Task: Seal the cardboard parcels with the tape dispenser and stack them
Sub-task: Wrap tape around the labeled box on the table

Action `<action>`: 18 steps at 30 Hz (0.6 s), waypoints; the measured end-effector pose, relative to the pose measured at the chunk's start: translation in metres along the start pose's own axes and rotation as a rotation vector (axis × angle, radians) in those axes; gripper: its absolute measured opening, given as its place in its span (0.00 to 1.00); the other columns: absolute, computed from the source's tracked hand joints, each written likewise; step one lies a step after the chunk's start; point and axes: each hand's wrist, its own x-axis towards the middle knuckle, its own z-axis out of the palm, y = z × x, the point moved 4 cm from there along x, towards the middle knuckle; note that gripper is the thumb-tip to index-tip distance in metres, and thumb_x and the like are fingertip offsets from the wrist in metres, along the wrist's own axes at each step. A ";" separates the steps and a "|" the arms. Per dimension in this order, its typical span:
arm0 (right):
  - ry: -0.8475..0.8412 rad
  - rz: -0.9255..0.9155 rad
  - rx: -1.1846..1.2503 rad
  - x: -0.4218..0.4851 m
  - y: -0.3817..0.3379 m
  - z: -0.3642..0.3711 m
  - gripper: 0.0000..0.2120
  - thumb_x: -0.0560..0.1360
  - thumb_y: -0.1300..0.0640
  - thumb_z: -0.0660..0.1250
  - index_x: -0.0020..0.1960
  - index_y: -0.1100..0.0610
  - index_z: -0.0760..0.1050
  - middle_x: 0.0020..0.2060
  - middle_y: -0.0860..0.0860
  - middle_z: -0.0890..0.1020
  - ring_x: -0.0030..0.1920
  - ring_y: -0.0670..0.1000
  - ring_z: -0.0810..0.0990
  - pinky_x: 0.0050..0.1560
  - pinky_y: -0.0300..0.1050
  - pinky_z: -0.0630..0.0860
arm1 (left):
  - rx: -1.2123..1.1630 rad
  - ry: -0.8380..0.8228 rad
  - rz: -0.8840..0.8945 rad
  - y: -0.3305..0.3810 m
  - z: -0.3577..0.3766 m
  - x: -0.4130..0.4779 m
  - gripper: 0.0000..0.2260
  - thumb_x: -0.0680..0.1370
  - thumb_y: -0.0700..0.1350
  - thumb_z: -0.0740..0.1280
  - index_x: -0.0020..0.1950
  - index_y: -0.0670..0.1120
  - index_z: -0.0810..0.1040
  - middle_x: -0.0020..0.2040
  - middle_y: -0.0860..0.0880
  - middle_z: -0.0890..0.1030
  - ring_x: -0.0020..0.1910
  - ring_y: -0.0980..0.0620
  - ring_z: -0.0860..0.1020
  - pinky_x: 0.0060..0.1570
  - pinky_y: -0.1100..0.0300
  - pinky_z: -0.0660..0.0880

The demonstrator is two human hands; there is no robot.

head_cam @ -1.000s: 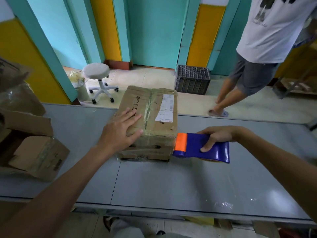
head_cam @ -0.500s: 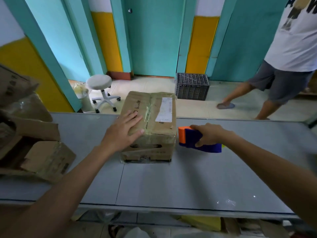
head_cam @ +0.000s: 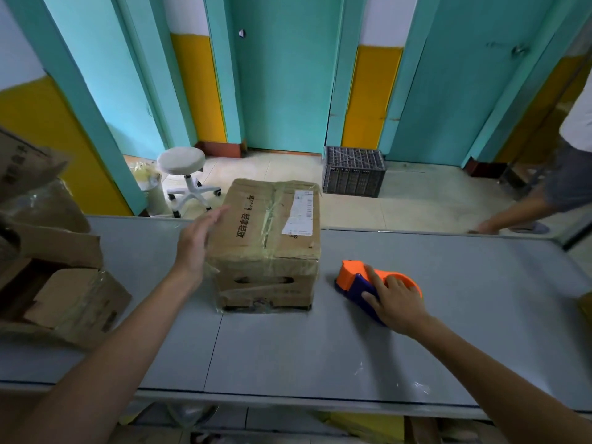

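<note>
- Noted a cardboard parcel [head_cam: 269, 238] standing on the grey table [head_cam: 320, 347] toward its far edge, with old puckered tape along the top seam and a shipping label [head_cam: 301, 213] just beside that seam.
- Noted the left hand [head_cam: 200, 241] at the parcel's upper left edge, fingers straight and together. Blurred, so cannot tell whether touching or just clear.
- Noted the right hand [head_cam: 395, 302] laid over the orange-and-blue tape dispenser [head_cam: 352, 280], fingers and thumb wrapped round its body. Found it resting on the table just right of the parcel, apart from it.
- Judged liable to slide toward the far edge when taped, given only a flat hand to steady it and no visible stop there.
- Judged liable to wrinkle or lift if fresh tape is laid over the puckered old strip and the crumpled near corner. Expect a weak bond.
- Judged liable to cover the label if the dispenser is run off the seam line.
- Judged doubtful as a stack base, given the dented lower front and torn hand-hole.
- Noted open cartons [head_cam: 64, 299] crowding the table's left end, leaving little room for stacking.
</note>
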 end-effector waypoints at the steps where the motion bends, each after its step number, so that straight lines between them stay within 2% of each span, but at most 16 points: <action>1: 0.004 0.012 -0.045 -0.001 0.000 -0.002 0.31 0.79 0.36 0.43 0.77 0.47 0.42 0.62 0.56 0.72 0.62 0.56 0.72 0.58 0.50 0.69 | 0.041 0.048 0.027 0.003 -0.004 -0.003 0.10 0.78 0.49 0.60 0.54 0.57 0.80 0.63 0.53 0.76 0.63 0.55 0.72 0.63 0.58 0.66; 3: 0.025 0.056 -0.128 -0.001 0.002 -0.011 0.38 0.70 0.31 0.31 0.77 0.45 0.44 0.62 0.56 0.71 0.62 0.56 0.71 0.57 0.51 0.68 | 0.251 0.107 0.112 0.006 -0.011 -0.008 0.11 0.79 0.46 0.61 0.60 0.54 0.76 0.63 0.53 0.75 0.64 0.54 0.71 0.59 0.62 0.65; 4: 0.081 0.060 -0.152 -0.001 0.001 -0.018 0.42 0.67 0.31 0.28 0.77 0.46 0.48 0.60 0.56 0.72 0.60 0.57 0.72 0.55 0.52 0.68 | 0.356 0.133 0.143 0.005 -0.016 -0.012 0.13 0.79 0.45 0.62 0.63 0.53 0.75 0.63 0.51 0.75 0.64 0.52 0.71 0.58 0.62 0.66; 5: 0.156 0.051 -0.130 -0.002 -0.003 -0.030 0.43 0.68 0.31 0.29 0.76 0.48 0.53 0.57 0.57 0.74 0.56 0.57 0.74 0.52 0.52 0.69 | 0.448 0.159 0.174 0.005 -0.020 -0.018 0.14 0.79 0.45 0.63 0.64 0.53 0.74 0.61 0.49 0.75 0.61 0.51 0.72 0.56 0.61 0.68; 6: 0.250 0.030 -0.039 -0.004 -0.011 -0.042 0.41 0.72 0.31 0.33 0.75 0.51 0.58 0.53 0.57 0.76 0.53 0.57 0.75 0.50 0.53 0.70 | 0.528 0.176 0.204 0.004 -0.024 -0.024 0.15 0.78 0.46 0.64 0.65 0.52 0.73 0.57 0.47 0.76 0.55 0.50 0.74 0.51 0.63 0.69; 8: 0.302 -0.045 0.334 -0.010 -0.033 -0.064 0.30 0.78 0.36 0.48 0.72 0.54 0.62 0.46 0.54 0.78 0.50 0.55 0.77 0.48 0.49 0.72 | 0.601 0.166 0.225 0.000 -0.025 -0.031 0.19 0.75 0.47 0.68 0.65 0.51 0.71 0.44 0.45 0.75 0.41 0.51 0.74 0.39 0.69 0.69; 10: 0.249 -0.136 0.729 -0.011 -0.064 -0.080 0.22 0.79 0.44 0.57 0.68 0.55 0.63 0.36 0.51 0.77 0.40 0.48 0.77 0.41 0.40 0.71 | 0.615 0.095 0.214 -0.003 -0.020 -0.034 0.21 0.73 0.47 0.71 0.64 0.50 0.71 0.36 0.45 0.73 0.34 0.53 0.72 0.35 0.68 0.68; 11: 0.242 -0.168 0.819 -0.010 -0.078 -0.086 0.20 0.79 0.46 0.58 0.66 0.56 0.64 0.33 0.48 0.75 0.36 0.44 0.75 0.36 0.35 0.70 | 0.627 0.074 0.222 -0.005 -0.018 -0.034 0.21 0.72 0.46 0.72 0.63 0.50 0.71 0.34 0.47 0.72 0.32 0.53 0.70 0.34 0.65 0.68; 13: 0.266 -0.243 0.848 -0.005 -0.098 -0.085 0.18 0.79 0.49 0.59 0.63 0.57 0.65 0.30 0.43 0.72 0.31 0.41 0.72 0.32 0.34 0.68 | 0.634 0.065 0.239 -0.009 -0.018 -0.033 0.21 0.70 0.46 0.73 0.61 0.49 0.74 0.31 0.49 0.68 0.30 0.54 0.67 0.33 0.63 0.66; 15: 0.302 -0.280 0.822 0.000 -0.105 -0.078 0.16 0.79 0.51 0.60 0.62 0.60 0.66 0.32 0.41 0.73 0.31 0.42 0.73 0.34 0.38 0.68 | 0.620 0.053 0.280 -0.012 -0.022 -0.030 0.20 0.67 0.48 0.74 0.57 0.48 0.77 0.30 0.51 0.67 0.30 0.56 0.66 0.33 0.63 0.66; 17: 0.389 -0.329 0.721 0.003 -0.105 -0.077 0.16 0.79 0.53 0.61 0.61 0.62 0.69 0.38 0.50 0.81 0.35 0.53 0.79 0.34 0.45 0.72 | 0.632 0.015 0.411 -0.012 -0.025 -0.030 0.19 0.66 0.55 0.71 0.53 0.48 0.79 0.31 0.54 0.67 0.30 0.56 0.67 0.33 0.62 0.68; 18: 0.483 -0.382 0.634 0.003 -0.106 -0.077 0.15 0.79 0.51 0.60 0.60 0.62 0.69 0.40 0.56 0.83 0.34 0.56 0.81 0.31 0.46 0.75 | 0.674 -0.001 0.495 -0.013 -0.025 -0.031 0.18 0.68 0.59 0.69 0.52 0.49 0.78 0.33 0.55 0.68 0.30 0.57 0.67 0.33 0.62 0.68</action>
